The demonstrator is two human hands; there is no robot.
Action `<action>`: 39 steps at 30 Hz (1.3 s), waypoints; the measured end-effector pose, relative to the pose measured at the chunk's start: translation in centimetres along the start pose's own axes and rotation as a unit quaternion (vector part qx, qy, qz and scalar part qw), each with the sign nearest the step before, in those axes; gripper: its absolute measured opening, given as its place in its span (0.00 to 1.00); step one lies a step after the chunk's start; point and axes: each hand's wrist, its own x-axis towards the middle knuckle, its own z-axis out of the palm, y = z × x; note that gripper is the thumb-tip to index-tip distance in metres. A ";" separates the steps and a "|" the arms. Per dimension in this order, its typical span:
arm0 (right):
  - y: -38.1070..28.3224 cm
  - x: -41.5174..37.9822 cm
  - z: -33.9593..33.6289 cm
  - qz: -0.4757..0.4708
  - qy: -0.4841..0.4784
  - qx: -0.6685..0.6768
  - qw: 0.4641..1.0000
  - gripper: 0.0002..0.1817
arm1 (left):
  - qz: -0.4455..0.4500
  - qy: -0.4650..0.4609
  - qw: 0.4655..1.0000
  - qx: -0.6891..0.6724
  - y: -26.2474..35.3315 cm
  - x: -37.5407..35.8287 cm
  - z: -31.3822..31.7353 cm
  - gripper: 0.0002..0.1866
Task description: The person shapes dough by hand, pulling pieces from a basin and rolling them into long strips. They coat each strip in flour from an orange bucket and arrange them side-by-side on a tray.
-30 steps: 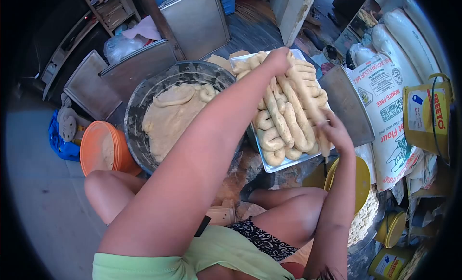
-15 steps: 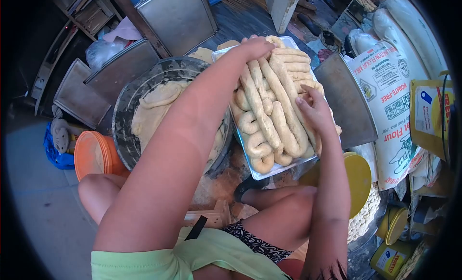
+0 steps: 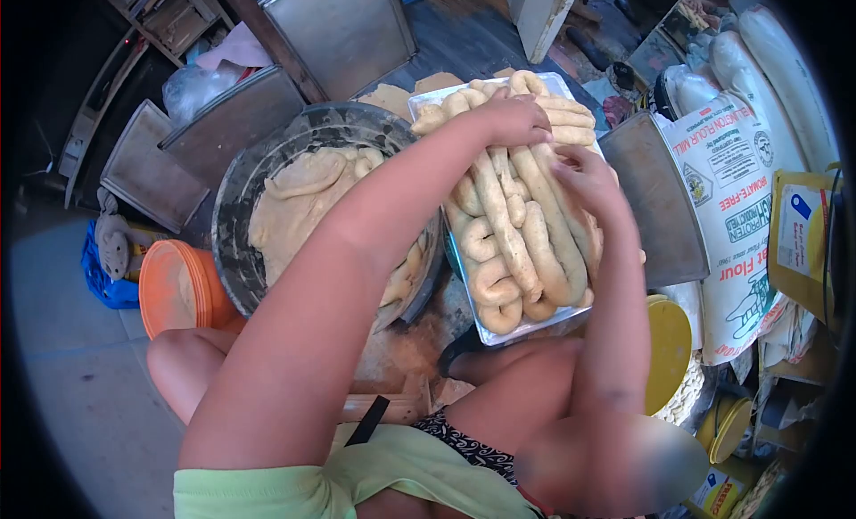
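A rectangular tray (image 3: 489, 338) holds a heap of pale dough ropes (image 3: 496, 218), some straight, others bent into loops. My left hand (image 3: 515, 119) lies across the upper part of the heap, its fingers curled down over a long dough rope. Close by on the right, my right hand (image 3: 590, 178) has its thumb and fingers bent against the same rope's upper end. The fingertips of both hands are partly hidden. Left of the tray, a large black basin (image 3: 234, 262) contains a mass of dough (image 3: 299, 202) and several rolled pieces, partly behind my left forearm.
Orange tubs (image 3: 183, 287) stand beside the basin. Metal trays (image 3: 343, 33) lean behind it, and another metal tray (image 3: 655, 202) leans right of the dough. A flour sack (image 3: 727, 225) and a round yellow lid (image 3: 669, 354) are at the right. A blurred patch covers the lower right.
My left hand has moved right and down over the dough, closer to my right hand. My right hand has shifted slightly up. The view has also shifted a little.
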 end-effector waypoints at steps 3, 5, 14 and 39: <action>-2.1 -3.6 -4.5 0.128 -0.097 -0.082 0.984 0.20 | -0.002 0.000 0.999 0.039 -0.8 -0.3 1.2 0.20; -1.3 -5.8 -4.9 0.143 -0.175 -0.098 0.969 0.20 | 0.000 0.094 0.989 0.112 -0.7 -0.3 2.3 0.18; -0.5 -7.7 -3.4 0.126 -0.137 -0.103 0.977 0.17 | -0.221 0.472 0.842 -0.138 -2.4 -21.0 8.3 0.16; -15.6 2.5 22.5 -0.071 -0.467 -0.180 0.863 0.24 | -0.424 0.253 0.855 -0.160 -29.4 -34.8 10.1 0.09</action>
